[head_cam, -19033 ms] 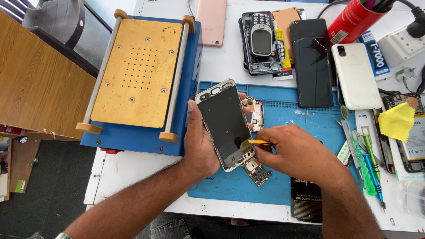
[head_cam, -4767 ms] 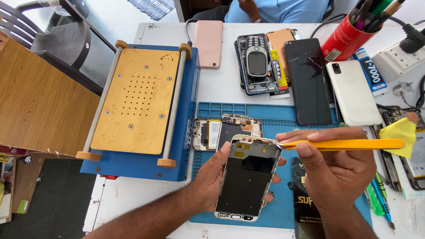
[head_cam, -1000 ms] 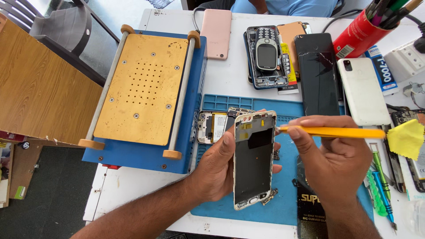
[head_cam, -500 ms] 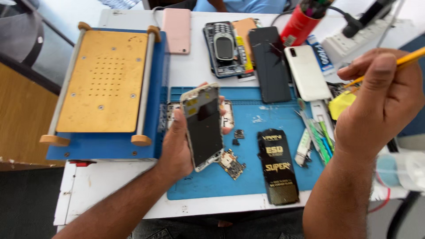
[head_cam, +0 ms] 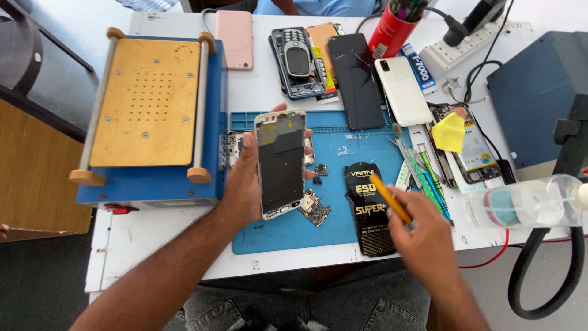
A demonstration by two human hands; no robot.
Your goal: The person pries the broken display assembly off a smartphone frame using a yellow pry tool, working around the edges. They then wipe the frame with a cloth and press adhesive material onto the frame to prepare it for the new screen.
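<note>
My left hand (head_cam: 242,184) grips a detached phone screen panel (head_cam: 280,162), held upright above the blue work mat (head_cam: 288,230) with its dark inner side facing me. My right hand (head_cam: 422,236) holds a thin orange pry tool (head_cam: 389,197) low over the mat's right part, beside a black flat pack (head_cam: 370,205). The opened phone body (head_cam: 234,147) lies partly hidden behind the panel and my left hand. A small circuit board (head_cam: 315,208) lies on the mat just right of the panel.
A blue heating plate with a tan top (head_cam: 147,104) stands at left. Several phones (head_cam: 355,79) and a red tool cup (head_cam: 392,30) lie at the back. Tweezers and green tools (head_cam: 425,175), a yellow cloth (head_cam: 449,132) and a clear bottle (head_cam: 530,199) are at right.
My right hand came down from the raised far right to low over the mat with the pry tool. The view shifted. My left hand still holds the screen panel.
</note>
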